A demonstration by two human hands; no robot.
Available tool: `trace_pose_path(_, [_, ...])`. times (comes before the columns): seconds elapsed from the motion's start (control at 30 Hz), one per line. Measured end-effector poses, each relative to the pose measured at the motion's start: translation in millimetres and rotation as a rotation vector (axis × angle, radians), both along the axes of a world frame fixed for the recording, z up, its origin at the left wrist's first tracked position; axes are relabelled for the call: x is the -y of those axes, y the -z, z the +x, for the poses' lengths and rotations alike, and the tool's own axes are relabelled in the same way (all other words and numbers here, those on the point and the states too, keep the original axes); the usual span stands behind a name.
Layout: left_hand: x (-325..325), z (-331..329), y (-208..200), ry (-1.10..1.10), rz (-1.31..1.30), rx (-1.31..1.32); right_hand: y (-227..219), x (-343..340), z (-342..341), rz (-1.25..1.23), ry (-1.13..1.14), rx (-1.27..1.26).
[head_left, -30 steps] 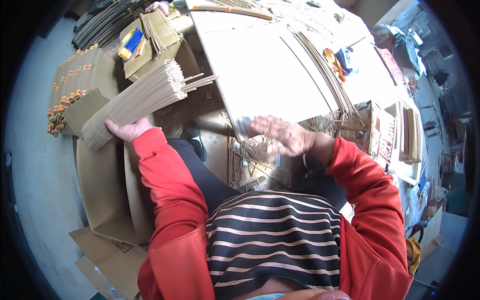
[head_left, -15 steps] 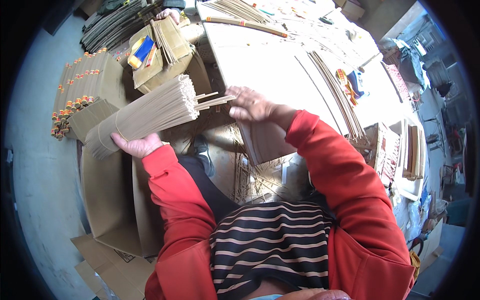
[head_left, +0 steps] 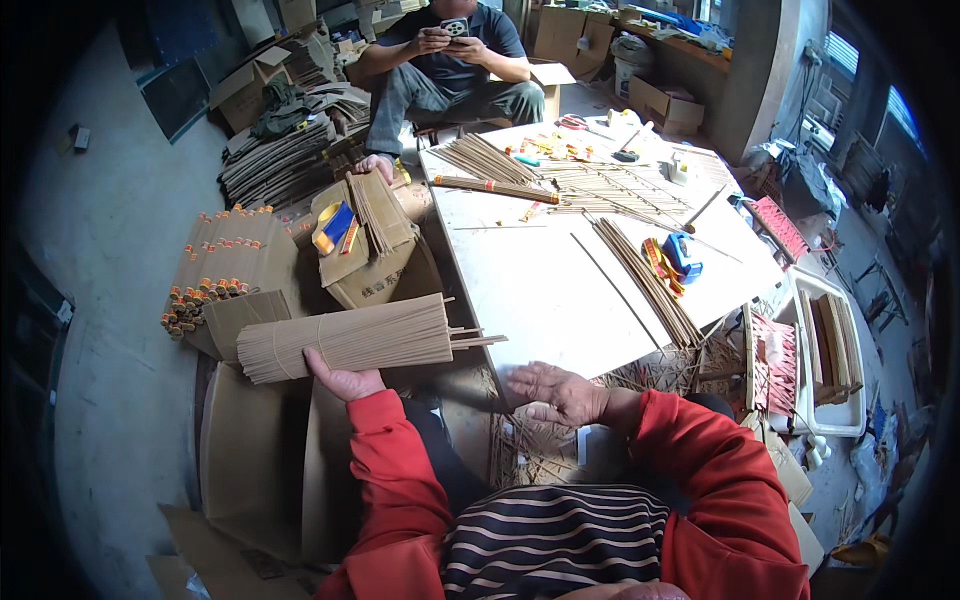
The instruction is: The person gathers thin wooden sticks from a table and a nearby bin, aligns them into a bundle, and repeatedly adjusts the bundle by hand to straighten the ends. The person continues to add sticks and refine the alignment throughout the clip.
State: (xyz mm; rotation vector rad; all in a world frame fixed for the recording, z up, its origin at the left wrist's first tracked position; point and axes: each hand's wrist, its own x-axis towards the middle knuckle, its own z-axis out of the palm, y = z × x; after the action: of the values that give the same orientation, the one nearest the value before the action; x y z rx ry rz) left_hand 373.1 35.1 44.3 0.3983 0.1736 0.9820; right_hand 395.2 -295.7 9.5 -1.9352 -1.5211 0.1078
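The bundle (head_left: 375, 333) is clasped toward its left end by the left hand (head_left: 345, 378), thumb against the near side, other fingers hidden. The right hand (head_left: 560, 393), thumb and fingers apart, is near the jutting sticks (head_left: 478, 342).

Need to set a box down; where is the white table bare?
The white table has its widest bare patch left of the long lone stick, between a thin stick beyond and the right hand; a smaller one, right of the blue object. Crowded: the far end, under loose sticks, and along the stick row.
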Motion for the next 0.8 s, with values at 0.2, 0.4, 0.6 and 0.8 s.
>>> trace_pose_path(0.2, [23, 1, -29, 0.099, 0.078, 0.026, -31, 24, -28, -0.099, -0.051, -0.147])
trace_pose_path(0.4, [57, 24, -79, 0.142, 0.464, 0.123, -126, -26, 29, 0.517, 0.392, -0.430])
trace_pose_path(0.6, [133, 62, -123, 0.185, 0.888, 0.296, -167, -55, 65, 0.674, 0.335, -0.526])
trace_pose_path(0.8, [186, 93, -83, 0.213, 1.360, 0.216, -113, -32, 80, 0.945, 0.395, -0.873])
